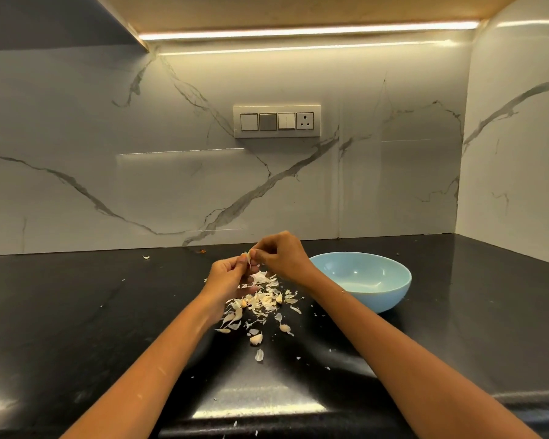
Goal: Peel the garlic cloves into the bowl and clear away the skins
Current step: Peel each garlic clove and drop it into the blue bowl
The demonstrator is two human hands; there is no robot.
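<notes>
My left hand (pixel 227 274) and my right hand (pixel 282 253) meet above the black counter, both pinching one garlic cloves piece (pixel 250 255) with a strip of skin hanging from it. Below them lies a heap of pale garlic skins (pixel 263 296) mixed with cloves. Loose cloves (pixel 256 339) and another clove (pixel 285 327) lie nearer to me. The light blue bowl (pixel 390 299) stands just right of my right wrist; its inside looks bare.
The black counter (pixel 76 312) runs to a marble wall behind and a side wall on the right. Small skin flakes (pixel 146 257) are scattered about. A switch panel (pixel 277 122) sits on the back wall. The counter's front edge is close to me.
</notes>
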